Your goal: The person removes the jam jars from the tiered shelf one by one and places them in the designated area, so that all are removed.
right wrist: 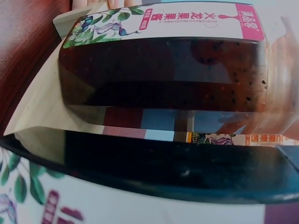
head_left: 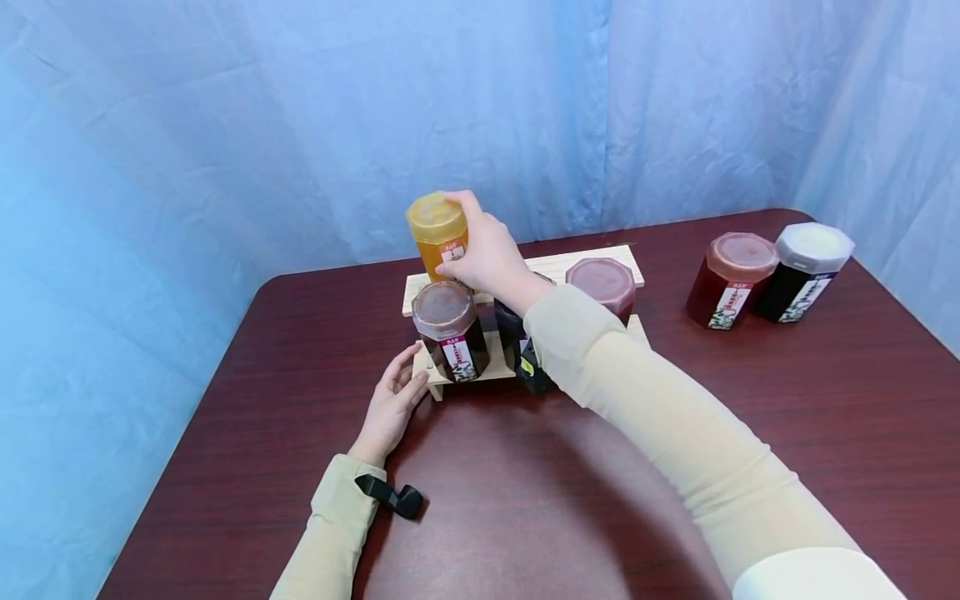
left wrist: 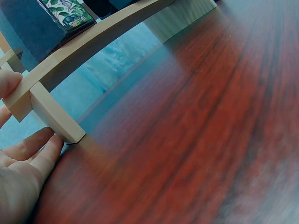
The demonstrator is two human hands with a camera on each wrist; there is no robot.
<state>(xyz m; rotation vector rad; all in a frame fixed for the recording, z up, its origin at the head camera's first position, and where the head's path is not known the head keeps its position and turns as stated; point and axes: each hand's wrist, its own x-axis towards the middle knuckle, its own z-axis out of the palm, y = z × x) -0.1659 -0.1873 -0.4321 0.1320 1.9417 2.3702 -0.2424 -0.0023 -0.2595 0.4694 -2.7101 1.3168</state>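
My right hand (head_left: 491, 257) grips a yellow jam jar (head_left: 429, 250) by its side at the left end of the upper shelf of a two-step wooden rack (head_left: 498, 360). Whether the jar's base touches the shelf is hidden. My left hand (head_left: 392, 407) holds the left end of the lower shelf; in the left wrist view its fingers (left wrist: 46, 151) touch the rack's leg (left wrist: 56, 114). On the lower shelf stand a dark jam jar (head_left: 459, 343), a second dark jar (head_left: 508, 333) partly behind the right arm, and a pink-lidded jar (head_left: 602, 282) behind the sleeve.
Farther right on the dark red wooden table (head_left: 315, 333) stand a red jam jar (head_left: 723, 287) and a black jar with a white lid (head_left: 802, 279), side by side. Blue curtains (head_left: 375, 125) hang behind the table.
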